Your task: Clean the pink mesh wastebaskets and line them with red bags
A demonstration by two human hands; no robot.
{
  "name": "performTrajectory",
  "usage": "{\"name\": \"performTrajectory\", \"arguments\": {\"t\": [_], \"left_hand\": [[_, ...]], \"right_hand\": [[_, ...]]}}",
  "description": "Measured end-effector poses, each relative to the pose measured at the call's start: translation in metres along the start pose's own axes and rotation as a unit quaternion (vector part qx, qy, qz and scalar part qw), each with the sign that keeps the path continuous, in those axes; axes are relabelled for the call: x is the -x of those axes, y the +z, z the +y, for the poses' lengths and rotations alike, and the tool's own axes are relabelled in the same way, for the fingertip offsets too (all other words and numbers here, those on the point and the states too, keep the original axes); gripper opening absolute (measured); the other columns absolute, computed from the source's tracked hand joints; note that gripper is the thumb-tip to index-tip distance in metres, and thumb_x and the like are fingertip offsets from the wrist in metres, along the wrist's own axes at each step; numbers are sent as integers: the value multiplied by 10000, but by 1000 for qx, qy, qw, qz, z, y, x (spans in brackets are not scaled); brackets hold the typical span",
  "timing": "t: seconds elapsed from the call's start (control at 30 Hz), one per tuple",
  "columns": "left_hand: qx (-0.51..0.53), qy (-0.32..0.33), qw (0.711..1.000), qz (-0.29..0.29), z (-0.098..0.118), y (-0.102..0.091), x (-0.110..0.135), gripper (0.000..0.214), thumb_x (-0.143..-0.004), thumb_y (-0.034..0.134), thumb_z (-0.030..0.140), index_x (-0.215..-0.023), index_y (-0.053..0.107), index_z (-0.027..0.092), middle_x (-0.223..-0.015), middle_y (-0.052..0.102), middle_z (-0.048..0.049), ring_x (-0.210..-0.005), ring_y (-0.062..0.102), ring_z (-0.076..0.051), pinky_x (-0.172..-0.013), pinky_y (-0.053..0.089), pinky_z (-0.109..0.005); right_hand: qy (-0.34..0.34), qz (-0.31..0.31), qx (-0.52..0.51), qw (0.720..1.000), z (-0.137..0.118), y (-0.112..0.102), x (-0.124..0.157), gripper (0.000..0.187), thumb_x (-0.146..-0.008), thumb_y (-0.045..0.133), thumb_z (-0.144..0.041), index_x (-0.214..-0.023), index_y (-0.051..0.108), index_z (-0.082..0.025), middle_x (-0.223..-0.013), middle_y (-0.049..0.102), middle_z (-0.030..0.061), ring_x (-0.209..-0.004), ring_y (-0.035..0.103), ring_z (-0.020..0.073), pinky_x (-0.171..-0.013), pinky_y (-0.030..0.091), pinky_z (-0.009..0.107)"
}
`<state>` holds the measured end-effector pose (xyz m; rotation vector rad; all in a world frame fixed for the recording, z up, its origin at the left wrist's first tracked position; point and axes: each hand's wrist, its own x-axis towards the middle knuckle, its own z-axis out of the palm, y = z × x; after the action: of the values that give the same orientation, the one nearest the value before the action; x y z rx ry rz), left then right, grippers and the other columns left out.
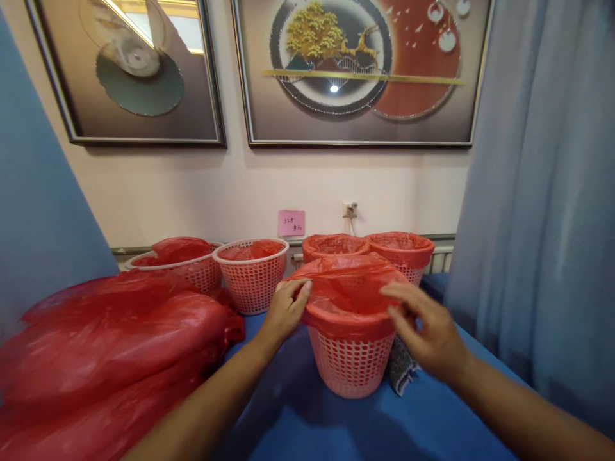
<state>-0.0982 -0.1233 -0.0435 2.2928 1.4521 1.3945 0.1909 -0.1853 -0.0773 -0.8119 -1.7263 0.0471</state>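
Observation:
A white mesh basket (353, 365) stands upright on a blue surface in front of me. A thin red plastic bag (327, 323) lines it, its edge folded down over the rim. At the left side of that rim, my left hand (286, 310) is closed on the bag's edge, thumb uppermost. My right hand (427, 330) is at the right side of the rim, thumb and fingers apart, fingertips close to the bag. Whether they touch the plastic I cannot tell.
Two red-lined baskets, a left one (335, 245) and a right one (408, 259), stand behind. Further left are a white basket (250, 282) and another basket (204, 275), both with red plastic inside. Red bags (110, 346) lie heaped at left. Grey cloth (401, 368) lies beside the front basket.

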Motion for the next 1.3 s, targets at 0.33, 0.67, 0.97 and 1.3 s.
{"name": "performTrajectory", "arguments": {"t": [0.33,0.67,0.97,1.3], "left_hand": [[42,124,991,28,58,-34,74,327,-947,617,279,-1268,668,245,-1283,723,-88,-1163,688,-235,-1020,548,-388],[18,52,997,57,25,-23,48,318,-861,665,295,-1160,718,201,-1236,681,-129,-942,687,-225,-694,577,-318],[229,-103,961,116,13,-4,41,407,-774,698,278,-1166,698,170,-988,709,-51,-625,570,-106,-568,468,-230],[341,-114,926,116,16,14,47,321,-806,735,347,-1076,719,175,-798,658,1,-620,565,-105,-571,457,-208]], "right_hand": [[-6,-122,69,990,-30,17,23,342,-964,570,-254,-1304,540,-234,-1147,681,98,-975,705,221,-832,617,382],[-9,-76,35,996,14,4,16,161,-948,652,-355,-1043,604,-233,-917,639,21,-803,608,167,-732,504,297],[53,-67,-27,996,46,3,1,285,-990,534,-451,-836,583,-216,-779,567,4,-710,545,161,-657,455,291],[-63,178,208,960,14,11,15,337,-908,666,-269,-1234,589,-233,-1284,570,125,-954,641,227,-840,539,415]]}}
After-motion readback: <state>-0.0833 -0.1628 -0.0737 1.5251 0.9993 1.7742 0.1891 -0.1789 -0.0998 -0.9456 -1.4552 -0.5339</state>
